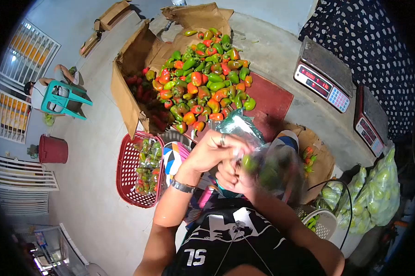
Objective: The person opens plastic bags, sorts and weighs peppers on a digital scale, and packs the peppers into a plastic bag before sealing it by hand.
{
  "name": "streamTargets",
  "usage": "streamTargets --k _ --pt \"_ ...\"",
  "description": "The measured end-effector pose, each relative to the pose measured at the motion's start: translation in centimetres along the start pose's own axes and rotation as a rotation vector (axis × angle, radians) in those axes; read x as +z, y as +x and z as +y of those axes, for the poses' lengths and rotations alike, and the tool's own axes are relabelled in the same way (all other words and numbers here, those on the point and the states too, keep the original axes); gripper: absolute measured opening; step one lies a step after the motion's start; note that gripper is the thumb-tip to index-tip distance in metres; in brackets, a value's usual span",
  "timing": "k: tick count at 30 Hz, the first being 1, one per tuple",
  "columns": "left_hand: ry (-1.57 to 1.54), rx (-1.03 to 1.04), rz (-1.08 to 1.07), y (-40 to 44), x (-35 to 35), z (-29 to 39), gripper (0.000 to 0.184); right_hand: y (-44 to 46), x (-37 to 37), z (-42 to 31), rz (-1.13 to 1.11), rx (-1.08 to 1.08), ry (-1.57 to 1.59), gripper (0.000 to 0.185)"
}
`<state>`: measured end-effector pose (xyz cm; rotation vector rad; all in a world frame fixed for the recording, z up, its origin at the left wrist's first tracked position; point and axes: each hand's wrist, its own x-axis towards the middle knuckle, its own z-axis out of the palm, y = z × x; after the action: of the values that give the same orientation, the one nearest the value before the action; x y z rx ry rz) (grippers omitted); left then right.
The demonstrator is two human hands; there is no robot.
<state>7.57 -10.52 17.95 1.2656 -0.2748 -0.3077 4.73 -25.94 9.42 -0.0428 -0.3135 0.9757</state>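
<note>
A broad heap of peppers (pixel 198 83) lies beyond the hands, and a red basket (pixel 123 187) crowds the left side. The blurred, pepper-filled plastic bag (pixel 278 172), probably limp, slippery and moderately heavy, is best held by its gathered neck, where the left hand (pixel 211 152) and right hand (pixel 234 178) seem to pinch together.

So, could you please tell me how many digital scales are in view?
2. One scale is at upper right, beside the dark patterned cloth; the second scale is just below it, nearer the bulging plastic bags. The cloth might hide others.
</note>
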Motion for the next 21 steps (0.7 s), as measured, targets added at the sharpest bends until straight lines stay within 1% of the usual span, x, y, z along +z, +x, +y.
streamTargets --k 1,2,3,4,5,6,7,9,10,11,13,14,15,17,18,19,20,21 --pt "-0.028 0.08 -0.185 0.1 -0.7 0.2 0.013 -0.9 -0.6 -0.7 0.11 0.038 -0.193 0.028" --pt "0.001 0.11 -0.279 0.4 -1.4 0.6 0.012 -1.8 -1.3 -1.5 0.213 0.096 -0.379 0.028" --pt "0.092 0.06 -0.276 0.4 -2.4 0.7 0.01 -2.2 -1.2 -3.4 0.3 0.19 -0.477 0.029" --pt "0.19 -0.038 -0.189 0.3 -3.4 0.6 0.011 -2.6 -1.1 -5.3 0.38 0.292 -0.565 0.03" --pt "0.294 -0.13 -0.102 0.6 -4.1 0.7 0.011 -2.2 -0.7 -6.4 0.471 0.261 -0.674 0.034" --pt "0.584 -0.19 0.05 1.0 -3.9 0.9 0.014 -1.4 0.3 -7.1 0.537 0.208 -0.874 0.035" --pt "0.891 0.016 0.102 1.4 -3.3 0.7 0.016 -0.6 1.4 -7.3 0.599 0.155 -1.074 0.037" --pt "1.043 0.188 0.408 2.3 -0.4 -1.5 0.019 1.6 3.3 -4.4 0.752 -0.097 -0.589 0.038" --pt "0.682 0.046 0.5 2.4 2.2 -0.6 0.019 2.2 3.8 -3.3 0.809 -0.222 -0.346 0.038" --pt "0.502 0.118 0.429 2.5 2.5 -1.2 0.017 0.4 0.3 -2.5 0.65 -0.271 0.022 0.039" --pt "0.135 0.102 0.178 1.7 2.2 -0.2 0.016 -0.6 1.7 -2.8 0.087 -0.169 -0.089 0.034" --pt "-0.047 0.062 0.031 1.3 1.2 -0.1 0.015 -0.5 2.6 -3.0 0.04 -0.12 -0.121 0.033" --pt "-0.137 0.041 -0.105 1.1 -0.1 -0.7 0.013 -0.4 3.2 -3.0 -0.005 -0.072 -0.147 0.033" --pt "-0.01 -0.042 -0.181 1.4 -2.8 -1.5 0.013 -2.8 0.3 -3.7 0.448 0.069 -0.351 0.034" --pt "0.159 -0.145 -0.104 1.6 -3.4 -1.4 0.013 -2.0 -1.3 -5.4 0.474 0.065 -0.696 0.035" --pt "0.186 -0.137 -0.054 1.9 -3.7 -1.6 0.012 -1.3 -1.7 -6.7 0.472 0.055 -0.967 0.034" --pt "0.222 -0.102 -0.054 2.1 -3.8 -1.2 0.011 -0.6 -2.0 -8.0 0.483 0.044 -1.239 0.033" --pt "0.259 -0.064 -0.056 2.4 -3.9 -0.8 0.01 0.0 -1.5 -9.1 0.472 0.023 -1.441 0.029"
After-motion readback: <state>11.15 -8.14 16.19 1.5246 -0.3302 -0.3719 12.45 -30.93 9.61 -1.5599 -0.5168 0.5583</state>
